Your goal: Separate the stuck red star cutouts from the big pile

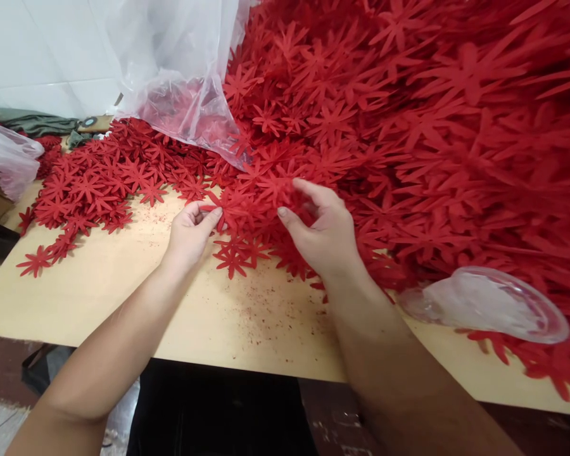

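No legible text or labels anywhere.

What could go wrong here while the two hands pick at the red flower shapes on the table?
The tall heap of red flower shapes leans above the right hand and might slide down over it. The left hand pinches a thin petal, which could perhaps tear. The clear plastic piece lies close to the table edge and might drop off.

flower cutouts: plain red, star-petalled | surface: pale tan, speckled with red crumbs | plastic bag: clear, whitish | cloth: dark green
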The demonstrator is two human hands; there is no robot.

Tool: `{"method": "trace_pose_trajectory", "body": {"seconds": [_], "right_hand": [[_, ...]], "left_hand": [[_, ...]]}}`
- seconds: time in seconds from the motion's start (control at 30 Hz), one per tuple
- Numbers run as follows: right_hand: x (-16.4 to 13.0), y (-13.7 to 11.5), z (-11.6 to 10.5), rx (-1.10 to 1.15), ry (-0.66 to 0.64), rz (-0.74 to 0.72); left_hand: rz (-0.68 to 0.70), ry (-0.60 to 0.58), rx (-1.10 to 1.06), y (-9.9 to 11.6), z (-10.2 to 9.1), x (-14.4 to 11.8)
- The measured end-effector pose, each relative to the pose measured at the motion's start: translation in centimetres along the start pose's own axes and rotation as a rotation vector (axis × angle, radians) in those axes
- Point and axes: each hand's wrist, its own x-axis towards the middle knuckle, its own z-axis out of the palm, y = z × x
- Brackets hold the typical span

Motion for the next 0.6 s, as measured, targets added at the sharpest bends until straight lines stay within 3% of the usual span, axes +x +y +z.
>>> {"method": "trace_pose_trajectory", "body": {"seconds": [0.1,0.27,0.6], "right_hand": [[-0.5,-1.3,0.3,-0.055,-0.025,-0.055],[-2.0,-3.0,2.5,0.362,-0.29,0.188],[-1.5,-2.9,2.3,0.389,-0.225,0.328]], "left_hand": [[0.027,-0.031,0.036,-0.4,0.3,-0.2],[0.033,-0.11,0.089,-1.0,1.2,-1.0],[0.137,-0.083,0.136,-0.5,1.2,-1.1]]}}
